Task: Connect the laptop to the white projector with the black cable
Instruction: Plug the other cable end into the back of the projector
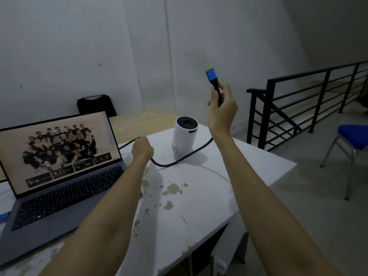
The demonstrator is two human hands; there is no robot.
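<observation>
An open grey laptop [59,176] with a lit screen stands on the left of the white table [199,196]. The white cylindrical projector [184,139] stands upright behind the table's middle, lens on top. My right hand [222,110] is raised above and right of the projector, shut on the black cable [179,160] just below its blue plug [211,75], which points up. The cable loops down across the table in front of the projector to my left hand [142,149], which grips it beside the laptop's right edge.
A black chair [95,104] stands behind the laptop at a wooden table [139,120]. A black metal railing [308,108] runs along the right side, with a blue chair [352,140] near it. The table's paint is chipped in spots.
</observation>
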